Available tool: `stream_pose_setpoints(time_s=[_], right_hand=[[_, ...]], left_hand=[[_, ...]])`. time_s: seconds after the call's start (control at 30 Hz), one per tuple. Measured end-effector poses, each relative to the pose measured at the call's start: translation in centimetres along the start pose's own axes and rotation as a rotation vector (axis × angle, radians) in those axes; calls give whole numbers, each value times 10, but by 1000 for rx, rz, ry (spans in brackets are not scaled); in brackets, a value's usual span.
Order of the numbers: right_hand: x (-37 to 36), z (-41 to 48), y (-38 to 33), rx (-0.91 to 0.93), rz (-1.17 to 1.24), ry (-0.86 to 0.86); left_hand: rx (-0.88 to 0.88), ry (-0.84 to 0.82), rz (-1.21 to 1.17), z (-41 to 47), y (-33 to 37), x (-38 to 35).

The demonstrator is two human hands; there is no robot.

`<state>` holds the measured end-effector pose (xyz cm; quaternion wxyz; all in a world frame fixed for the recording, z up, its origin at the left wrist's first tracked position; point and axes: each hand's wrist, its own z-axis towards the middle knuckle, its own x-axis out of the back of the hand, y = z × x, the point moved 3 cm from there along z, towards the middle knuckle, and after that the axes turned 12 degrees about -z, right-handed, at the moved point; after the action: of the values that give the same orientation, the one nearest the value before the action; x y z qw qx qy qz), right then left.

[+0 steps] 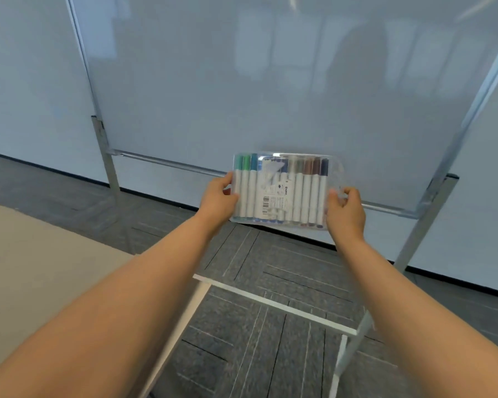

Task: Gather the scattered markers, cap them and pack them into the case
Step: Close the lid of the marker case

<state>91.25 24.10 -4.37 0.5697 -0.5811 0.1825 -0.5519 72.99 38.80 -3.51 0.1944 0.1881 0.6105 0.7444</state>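
A beige table (26,282) fills seven o'clock; beyond it lies grey carpet (270,297); the left hand (217,201) curls round the nine o'clock edge of the clear case (282,191), the right hand (346,209) its three o'clock edge; capped markers (306,191) line it side by side; a whiteboard (270,81) stands behind at twelve.

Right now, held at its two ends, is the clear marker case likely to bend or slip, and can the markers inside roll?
The case is probably fairly stiff: it looks flat between the left hand and right hand. Its glossy clear plastic may be slippery. The markers lie packed side by side, so they likely cannot roll much.
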Motion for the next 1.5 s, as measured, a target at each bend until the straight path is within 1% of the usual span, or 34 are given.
stream_pose_setpoints(time_s=[0.13,0.27,0.33,0.5,0.7,1.0,1.1,1.27,1.5], right_hand=[[-8,26,3,46,-113,-53],[-13,47,3,50,-223,37],[-17,53,5,40,-235,85],[-28,61,13,16,-243,142],[-30,69,10,38,-205,216],[-45,64,10,69,-204,210],[-46,64,10,59,-209,202],[-44,61,9,53,-239,190],[-40,58,9,46,-267,151]], left_hand=[[27,13,-55,31,-3,-17],[19,4,-87,56,-1,-29],[12,-5,-108,65,-4,-33],[12,-30,-161,80,-13,-38],[3,-65,-188,93,-15,-43],[18,-93,-146,92,-24,-34],[14,-134,-85,90,-23,-34],[24,-155,104,89,-21,-30],[31,-215,134,80,-20,-29]])
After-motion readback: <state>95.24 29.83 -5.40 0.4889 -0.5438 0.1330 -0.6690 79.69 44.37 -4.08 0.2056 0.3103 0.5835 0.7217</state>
